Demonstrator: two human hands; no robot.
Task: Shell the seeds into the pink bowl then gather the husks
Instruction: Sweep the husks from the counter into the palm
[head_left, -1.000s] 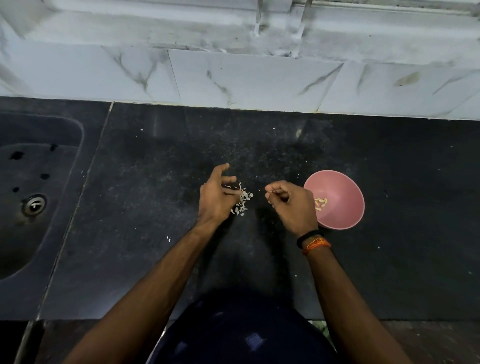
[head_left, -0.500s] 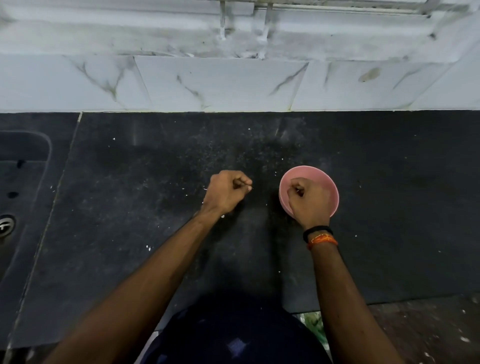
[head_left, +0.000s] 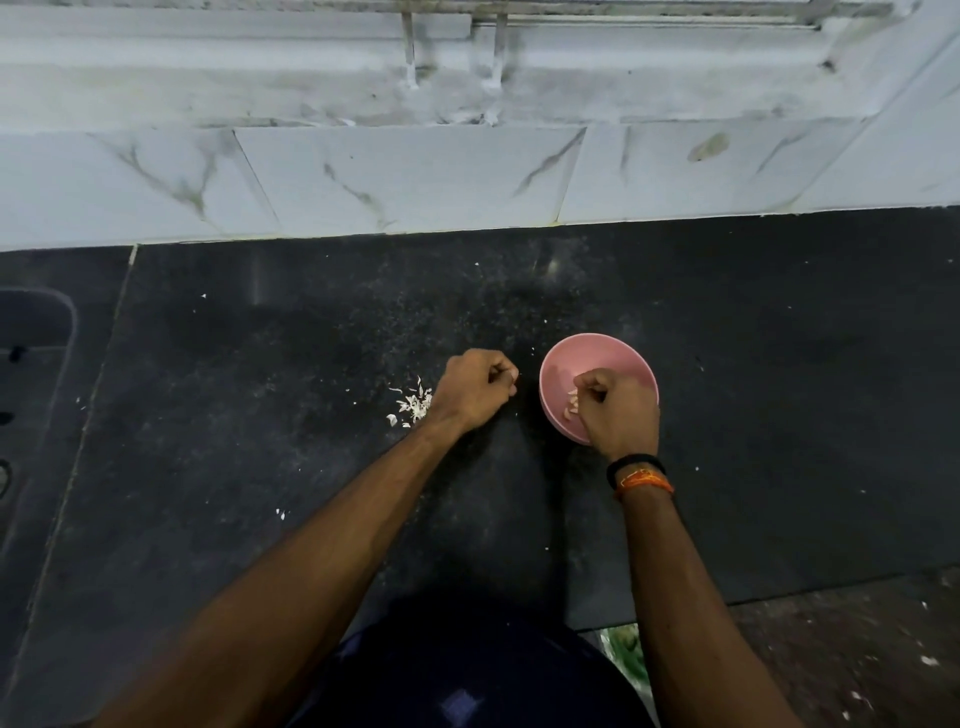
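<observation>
The pink bowl (head_left: 597, 358) stands on the black counter (head_left: 311, 415) with a few pale shelled seeds (head_left: 570, 409) inside. My right hand (head_left: 618, 410) hovers over the bowl's near side, its fingertips pinched together and pointing down at the seeds; a small kernel seems held between them. My left hand (head_left: 475, 389) rests just left of the bowl, curled like a fist, thumb and forefinger pinching what looks like a thin husk. A small heap of white husks (head_left: 413, 408) lies on the counter left of that hand.
A dark sink (head_left: 31, 364) is set into the counter at the far left. White marble-look tiles (head_left: 415, 176) rise behind the counter. Stray husk bits (head_left: 281, 514) dot the surface. The counter's front edge runs at the lower right, with floor beyond.
My right hand went from beside the husk heap to over the bowl and stays there. The left hand closed into a fist and shifted right, uncovering the husks. The camera view swung left.
</observation>
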